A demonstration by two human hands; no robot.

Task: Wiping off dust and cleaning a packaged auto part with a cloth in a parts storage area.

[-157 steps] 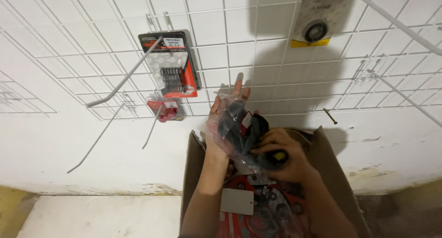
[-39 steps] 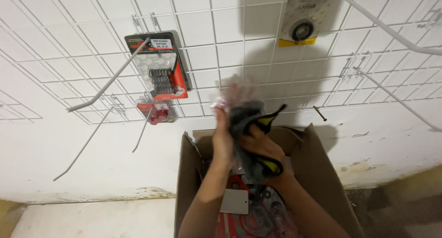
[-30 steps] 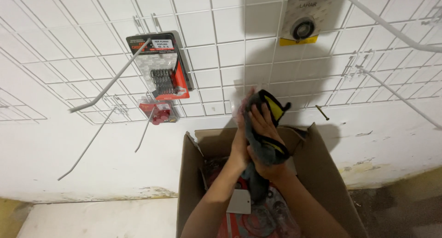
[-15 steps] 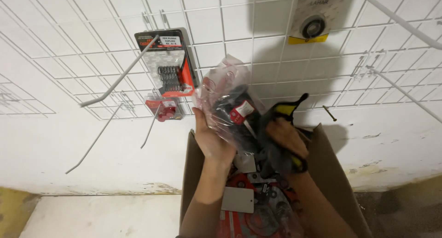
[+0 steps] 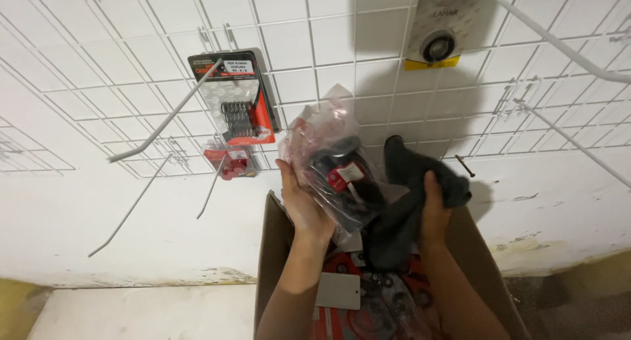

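Both hands work above the open cardboard box (image 5: 276,241): my left hand (image 5: 303,202) cups a clear plastic packet (image 5: 335,169) of dark parts from beneath, fingers curled on it; my right hand (image 5: 435,205) clutches a dark cloth (image 5: 411,182) beside it, before the white wire grid (image 5: 368,64).

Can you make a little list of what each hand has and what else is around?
Left hand: holds a clear plastic bag with dark parts and a red tag
Right hand: grips a dark cloth
Below the hands: open cardboard box with more packets
Wall: white wire grid with long hooks
Hanging there: red and black packet, small red packet, pale packet
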